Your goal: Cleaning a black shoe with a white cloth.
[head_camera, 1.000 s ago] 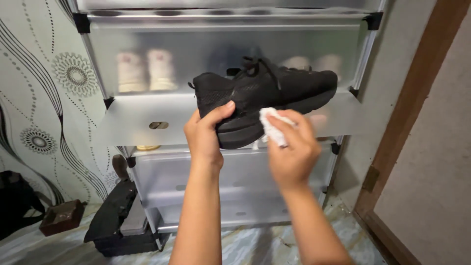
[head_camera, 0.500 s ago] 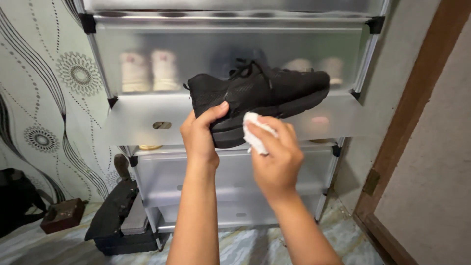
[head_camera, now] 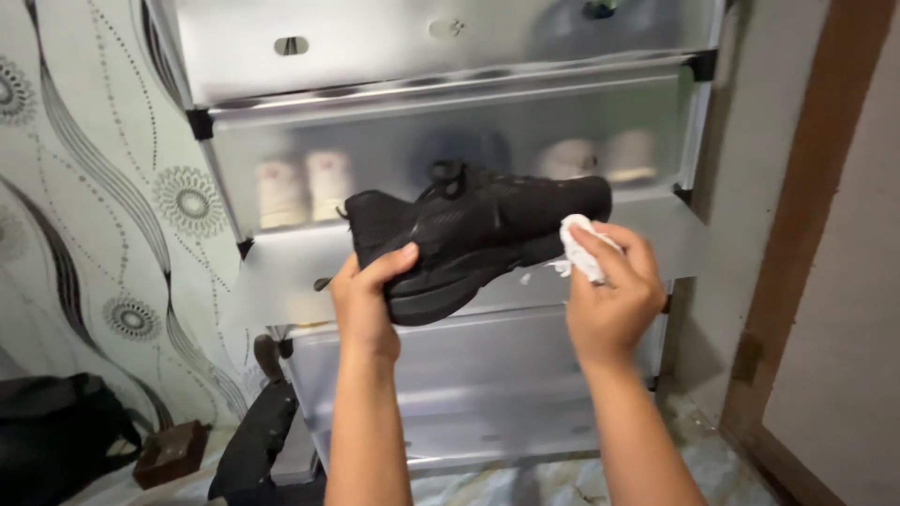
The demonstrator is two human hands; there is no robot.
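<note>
- Up in front of the translucent grey plastic shoe cabinet (head_camera: 450, 122), a black mesh lace-up sneaker (head_camera: 478, 234) is held in the air, lying on its side with the heel toward the left and the toe toward the right.
- At the sneaker's heel end, the left hand (head_camera: 367, 305) grasps the shoe, the thumb lying across the dark side panel and the fingers wrapped behind it.
- At the sneaker's toe end, the right hand (head_camera: 614, 295) is clenched around a small crumpled white cloth (head_camera: 581, 245), which presses against the edge of the sole near the toe.
- Behind the sneaker, through the cabinet's frosted drawer front, a pair of pale shoes (head_camera: 305, 187) shows to the left, and another light-coloured pair (head_camera: 600, 157) to the right (their details are blurred by the plastic).
- Below the sneaker, two more closed cabinet drawers reach down toward a marbled floor (head_camera: 525, 483).
- Left of the cabinet, a wall covered in pale wallpaper with dark curving lines and round flower motifs (head_camera: 103, 215) runs down to the floor.
- Down by the cabinet's lower left corner lie a black object (head_camera: 258, 445), a small brown wooden box (head_camera: 169, 452) and a dark bag (head_camera: 52, 431).
- Right of the cabinet stands a brown wooden door frame (head_camera: 806, 234).
</note>
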